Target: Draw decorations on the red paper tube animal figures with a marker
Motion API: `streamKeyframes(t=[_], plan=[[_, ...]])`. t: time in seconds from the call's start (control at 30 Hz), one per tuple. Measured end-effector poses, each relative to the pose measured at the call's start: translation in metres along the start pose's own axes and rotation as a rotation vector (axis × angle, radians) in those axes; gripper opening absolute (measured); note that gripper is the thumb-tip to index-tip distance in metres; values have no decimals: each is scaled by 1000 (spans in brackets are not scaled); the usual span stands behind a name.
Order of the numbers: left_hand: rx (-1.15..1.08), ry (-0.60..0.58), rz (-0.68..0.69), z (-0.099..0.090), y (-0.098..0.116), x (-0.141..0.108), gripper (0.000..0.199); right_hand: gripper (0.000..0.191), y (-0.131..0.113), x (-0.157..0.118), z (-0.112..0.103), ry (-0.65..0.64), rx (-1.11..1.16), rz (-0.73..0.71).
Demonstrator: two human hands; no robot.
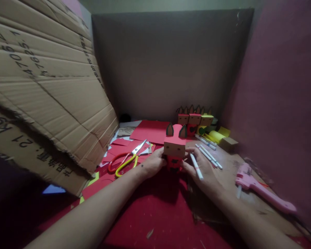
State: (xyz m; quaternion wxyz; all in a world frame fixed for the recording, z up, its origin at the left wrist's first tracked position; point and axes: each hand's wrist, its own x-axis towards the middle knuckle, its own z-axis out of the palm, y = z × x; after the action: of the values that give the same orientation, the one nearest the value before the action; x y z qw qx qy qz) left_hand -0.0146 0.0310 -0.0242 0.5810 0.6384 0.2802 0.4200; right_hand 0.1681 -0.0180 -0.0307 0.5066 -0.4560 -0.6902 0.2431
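Red and upright, a paper figure [174,149] is grasped between the left hand [154,162] and the right hand [206,174], which also holds a slim white marker [196,166].

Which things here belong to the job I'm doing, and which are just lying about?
Likely part of the job:
red paper figure, between the left hand and right hand
white pen, in the right hand

Lying about, untouched:
scissors
pink glue gun
loose pens
red sheet
similar figures behind
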Motion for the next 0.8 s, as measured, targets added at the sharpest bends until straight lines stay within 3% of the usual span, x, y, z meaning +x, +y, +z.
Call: streamKeyframes(t=[0.3, 0.53, 0.8], plan=[[39, -23, -12, 1, 2, -4, 47, 28, 1, -1, 2, 27, 36, 47], [38, -30, -33, 2, -4, -4, 58, 29, 12, 1, 11, 41, 159, 121], [64, -10, -54, 4, 13, -8, 56, 26, 8, 2, 10, 31, 192, 173]])
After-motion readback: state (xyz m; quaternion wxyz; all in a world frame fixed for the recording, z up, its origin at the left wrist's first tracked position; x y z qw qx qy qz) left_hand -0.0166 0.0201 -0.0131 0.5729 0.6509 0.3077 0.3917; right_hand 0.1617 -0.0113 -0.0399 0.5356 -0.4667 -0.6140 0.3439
